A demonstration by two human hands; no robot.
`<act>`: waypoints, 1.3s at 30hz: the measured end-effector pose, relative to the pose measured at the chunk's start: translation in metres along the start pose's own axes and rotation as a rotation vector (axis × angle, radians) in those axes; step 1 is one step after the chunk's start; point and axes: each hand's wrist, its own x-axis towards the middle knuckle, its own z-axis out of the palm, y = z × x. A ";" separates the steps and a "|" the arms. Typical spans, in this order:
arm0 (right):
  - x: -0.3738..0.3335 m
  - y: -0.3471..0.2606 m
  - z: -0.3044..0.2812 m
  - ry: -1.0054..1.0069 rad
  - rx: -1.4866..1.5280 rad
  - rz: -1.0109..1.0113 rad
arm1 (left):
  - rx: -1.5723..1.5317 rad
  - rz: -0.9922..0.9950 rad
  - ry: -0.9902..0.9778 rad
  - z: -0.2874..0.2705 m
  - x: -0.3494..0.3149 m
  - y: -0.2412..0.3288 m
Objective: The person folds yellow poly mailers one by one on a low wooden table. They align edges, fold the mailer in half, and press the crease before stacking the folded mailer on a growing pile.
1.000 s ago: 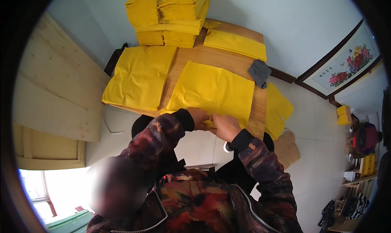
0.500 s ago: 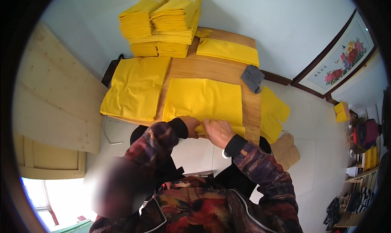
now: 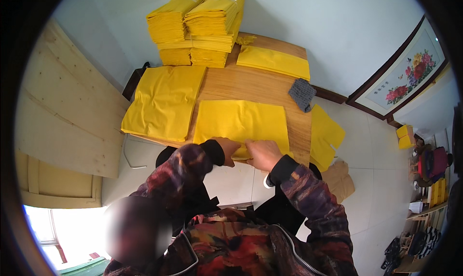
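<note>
A yellow sheet (image 3: 241,121), paper-like and slightly creased, lies at the near edge of the wooden table (image 3: 222,85). My left hand (image 3: 227,149) grips its near edge with bent fingers. Just beside it, my right hand (image 3: 263,154) has its fingers closed on the same edge, the thumb side toward the left hand. The fingertips of both hands are partly hidden. To the left lies a flat pile of yellow sheets (image 3: 164,102), wrinkled on top.
Tall tied bundles of folded yellow sheets (image 3: 212,18) stand at the back left. A folded yellow stack (image 3: 272,62) and a grey knitted cloth (image 3: 302,95) are at the right. Past the right edge are another yellow sheet (image 3: 325,136) and a brown piece (image 3: 338,180). A wooden board (image 3: 67,97) stands left.
The yellow sheet's far edge has come nearer to me. My right hand has lowered slightly, and the rolled strip along the near edge shows less. The view has shifted a little.
</note>
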 end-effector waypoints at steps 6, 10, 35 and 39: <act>0.009 0.011 -0.015 -0.170 0.259 -0.095 | 0.190 -0.139 0.247 0.012 -0.004 0.022; -0.010 -0.008 -0.002 0.120 -0.203 -0.088 | -0.170 0.068 -0.070 -0.001 0.011 -0.008; -0.007 -0.012 -0.003 0.318 -0.193 -0.082 | 0.044 -0.056 0.038 -0.026 -0.025 -0.014; -0.003 -0.013 -0.003 0.231 -0.088 0.000 | 0.337 -0.058 0.415 0.003 -0.022 -0.002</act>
